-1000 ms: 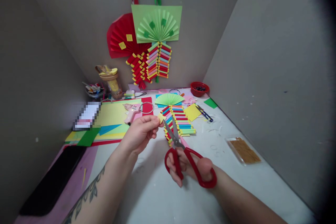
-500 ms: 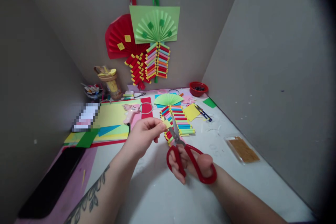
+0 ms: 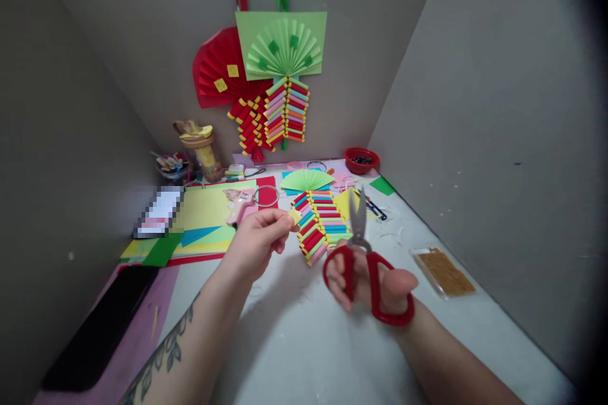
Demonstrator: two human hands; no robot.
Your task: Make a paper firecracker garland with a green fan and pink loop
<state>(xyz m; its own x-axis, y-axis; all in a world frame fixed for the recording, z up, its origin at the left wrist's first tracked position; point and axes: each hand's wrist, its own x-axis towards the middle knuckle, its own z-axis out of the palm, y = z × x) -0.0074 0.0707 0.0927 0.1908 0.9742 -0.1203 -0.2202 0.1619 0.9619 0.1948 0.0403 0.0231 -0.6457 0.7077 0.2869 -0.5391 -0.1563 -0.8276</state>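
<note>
Between thumb and forefinger, my left hand (image 3: 263, 237) pinches a small piece of yellow paper (image 3: 295, 216) above the table. My right hand (image 3: 368, 281) has its fingers and thumb through the red handles of a pair of scissors (image 3: 360, 228). The blades point up and are slightly parted, apart from the yellow paper. Behind my hands lie two rows of colourful paper rolls (image 3: 327, 214), with yellow ends. A light green pleated paper fan (image 3: 308, 180) rests beyond them. Near my left wrist is a pink glue gun (image 3: 240, 205).
Stacked coloured paper (image 3: 204, 209) and a phone (image 3: 159, 212) lie at left, with a black flat object (image 3: 99, 329) nearer. A red bowl (image 3: 361, 162), a blue-handled snipping tool (image 3: 377, 207) and a brown packet (image 3: 445, 272) are at right. Finished fan decorations (image 3: 285, 44) hang on the wall.
My right hand has moved right with the scissors, so the blades have left the yellow paper and now point more upright. My left hand keeps its pinch in nearly the same place.
</note>
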